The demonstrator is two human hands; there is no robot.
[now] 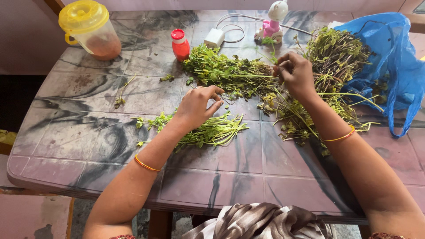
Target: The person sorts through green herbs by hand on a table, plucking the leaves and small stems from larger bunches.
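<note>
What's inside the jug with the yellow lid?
The jug holds a reddish-brown powder filling its lower part, seen through the clear wall. The yellow lid covers the top, so the powder's surface is hidden.

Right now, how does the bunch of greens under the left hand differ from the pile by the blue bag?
The small bunch lies flat with its stems lined up side by side; the big pile is a tangled heap. The small bunch looks fresh green; the big pile has browner, stalkier parts. The left hand rests over the small bunch, while the right hand pinches stems beside the big pile. Both are leafy stems on the table.
</note>
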